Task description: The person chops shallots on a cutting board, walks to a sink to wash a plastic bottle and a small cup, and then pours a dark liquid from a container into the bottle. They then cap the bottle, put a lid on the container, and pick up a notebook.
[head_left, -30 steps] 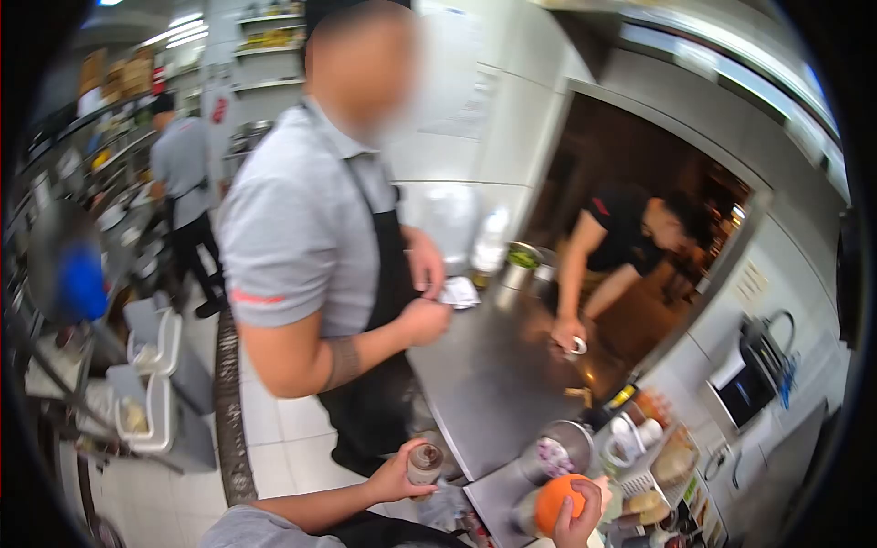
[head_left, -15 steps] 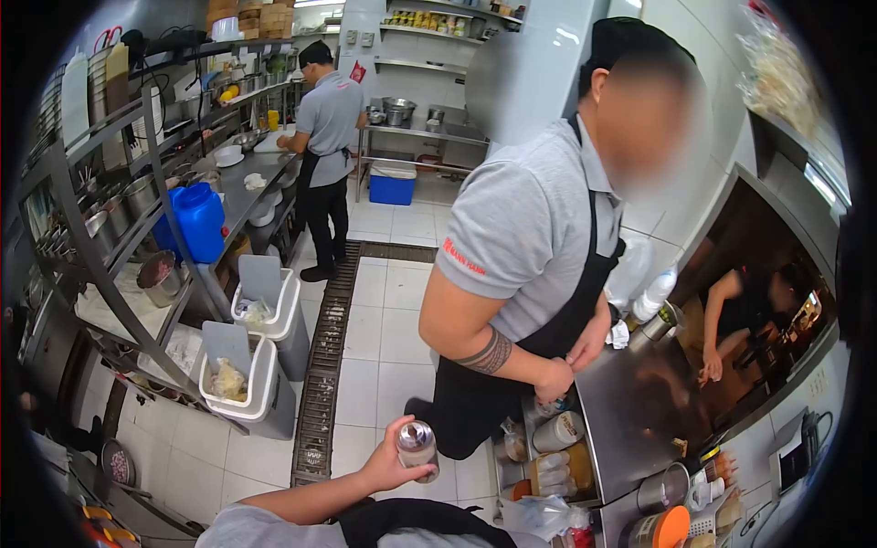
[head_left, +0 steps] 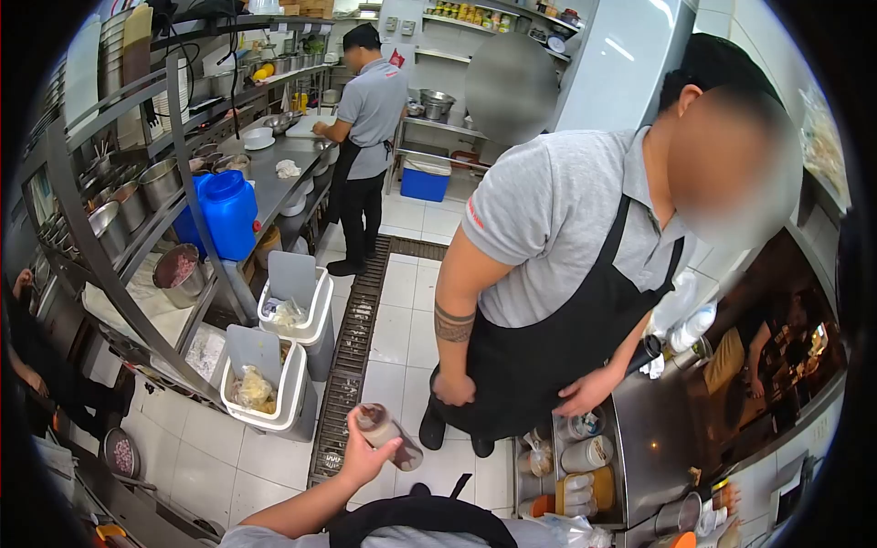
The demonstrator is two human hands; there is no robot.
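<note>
My left hand point(head_left: 365, 457) reaches in from the bottom of the head view, its fingers wrapped round a small cylindrical jar point(head_left: 376, 424). The jar is see-through in part, with brownish-red showing at its upper end. It lies tilted sideways in the grip, above the tiled floor, and blur hides its finer details. No part of my right hand shows. Just beyond the jar stands a co-worker in a grey shirt and black apron point(head_left: 548, 365), facing the counter side with both arms lowered.
Two white bins point(head_left: 297, 416) with food scraps stand left of the floor drain point(head_left: 352, 365). A metal rack point(head_left: 183, 183) and a blue jug point(head_left: 228, 215) are at left. An open drawer point(head_left: 617, 457) of containers juts out at right. Another person point(head_left: 370, 110) works farther back.
The jar has tipped from near upright to sideways as my left hand moved left. The near co-worker has turned more toward me, hands now apart. The view has shifted.
</note>
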